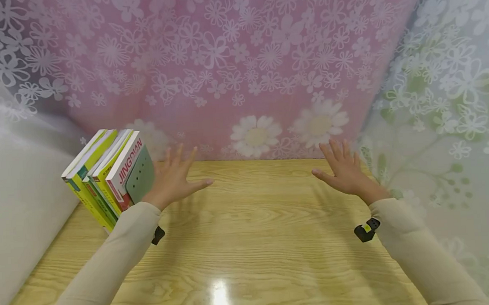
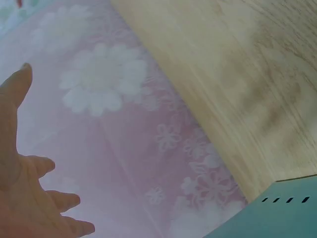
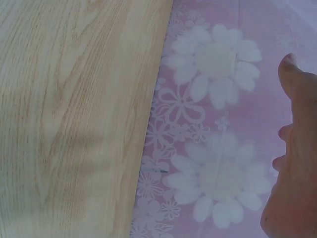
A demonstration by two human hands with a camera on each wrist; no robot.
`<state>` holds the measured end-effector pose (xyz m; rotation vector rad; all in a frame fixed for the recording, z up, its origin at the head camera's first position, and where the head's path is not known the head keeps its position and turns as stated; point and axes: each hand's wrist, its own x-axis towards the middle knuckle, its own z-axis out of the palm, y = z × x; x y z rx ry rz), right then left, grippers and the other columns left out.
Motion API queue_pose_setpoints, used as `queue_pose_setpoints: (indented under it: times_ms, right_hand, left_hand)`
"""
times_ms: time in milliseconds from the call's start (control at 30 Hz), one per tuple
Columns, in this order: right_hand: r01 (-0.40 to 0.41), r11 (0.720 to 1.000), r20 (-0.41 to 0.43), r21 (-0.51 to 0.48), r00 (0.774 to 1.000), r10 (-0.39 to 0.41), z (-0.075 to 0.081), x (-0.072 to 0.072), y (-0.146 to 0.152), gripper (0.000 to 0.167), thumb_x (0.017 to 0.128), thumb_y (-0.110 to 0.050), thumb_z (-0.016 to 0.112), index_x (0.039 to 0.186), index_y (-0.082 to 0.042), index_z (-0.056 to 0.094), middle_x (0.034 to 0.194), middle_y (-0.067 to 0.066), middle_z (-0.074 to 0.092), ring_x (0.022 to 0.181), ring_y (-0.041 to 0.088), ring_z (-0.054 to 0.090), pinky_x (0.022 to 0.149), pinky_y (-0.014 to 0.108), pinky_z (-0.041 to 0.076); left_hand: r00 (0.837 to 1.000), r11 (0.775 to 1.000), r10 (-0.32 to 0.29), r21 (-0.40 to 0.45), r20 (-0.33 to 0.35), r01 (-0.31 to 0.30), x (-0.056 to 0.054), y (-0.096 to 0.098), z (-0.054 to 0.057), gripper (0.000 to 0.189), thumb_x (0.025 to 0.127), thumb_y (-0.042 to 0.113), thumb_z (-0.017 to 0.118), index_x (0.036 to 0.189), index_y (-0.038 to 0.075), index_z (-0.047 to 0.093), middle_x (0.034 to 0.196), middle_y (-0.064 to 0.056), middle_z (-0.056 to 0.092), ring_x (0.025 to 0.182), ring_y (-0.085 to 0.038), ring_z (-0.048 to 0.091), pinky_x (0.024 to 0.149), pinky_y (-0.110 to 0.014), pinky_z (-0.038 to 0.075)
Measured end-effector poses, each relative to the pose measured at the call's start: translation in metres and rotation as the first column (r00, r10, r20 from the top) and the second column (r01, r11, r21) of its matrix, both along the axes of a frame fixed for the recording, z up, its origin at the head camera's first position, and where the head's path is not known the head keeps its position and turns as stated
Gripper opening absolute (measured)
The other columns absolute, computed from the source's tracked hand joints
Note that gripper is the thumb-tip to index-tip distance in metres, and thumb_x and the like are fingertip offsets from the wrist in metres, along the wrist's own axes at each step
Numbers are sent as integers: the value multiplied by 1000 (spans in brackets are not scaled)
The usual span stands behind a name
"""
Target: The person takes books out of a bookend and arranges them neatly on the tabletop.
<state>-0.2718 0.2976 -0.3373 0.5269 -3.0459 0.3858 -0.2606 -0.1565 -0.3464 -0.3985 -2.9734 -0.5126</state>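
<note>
My left hand [image 1: 172, 178] is held out over the wooden table with its fingers spread and nothing in it. Just to its left stands a row of books [image 1: 122, 166], partly covered by the hand and forearm. A green bookend [image 1: 141, 175] with a line of small dark holes leans against the rightmost book; its edge also shows in the left wrist view as a green plate [image 2: 282, 210]. On the other side, my right hand [image 1: 342, 170] hovers over the table, fingers spread and holding nothing.
The wooden table [image 1: 248, 217] ends at a pink flowered curtain [image 1: 232, 79] at the back. A pale flowered curtain [image 1: 446, 128] hangs along the right side, and a white cloth [image 1: 22, 182] borders the left. Each wrist wears a small black camera [image 1: 365, 231].
</note>
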Motion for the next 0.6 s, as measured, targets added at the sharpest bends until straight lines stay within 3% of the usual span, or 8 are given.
queue_pose_setpoints:
  times_ms: [367,500,600]
  right_hand:
    - [-19,997,30,-77,999,21,-14,2,-4,81,99,-52,42,154,-22,-9,158,13,-19,138,40,-30,101,74,-16]
    - [-21,994,42,-103,999,26,-19,3,-6,81,99,-51,42,154,-23,-9,159,12,-18,139,40,-28,102,74,-14]
    - [-23,992,52,-123,998,29,-23,4,-8,80,99,-51,43,155,-21,-8,159,13,-17,139,40,-27,102,74,-14]
  left_hand:
    - [999,999,-37,32,-38,38,41,-28,20,102,80,74,54,154,33,-3,161,-6,-9,144,-38,-13,109,-70,-3]
    - [996,996,-43,81,-80,50,54,-39,25,101,81,68,60,154,33,0,161,-5,-5,145,-35,-12,110,-70,4]
    - [985,988,-80,116,-152,98,62,-49,26,99,83,59,66,154,32,2,161,-3,-2,146,-33,-10,108,-72,10]
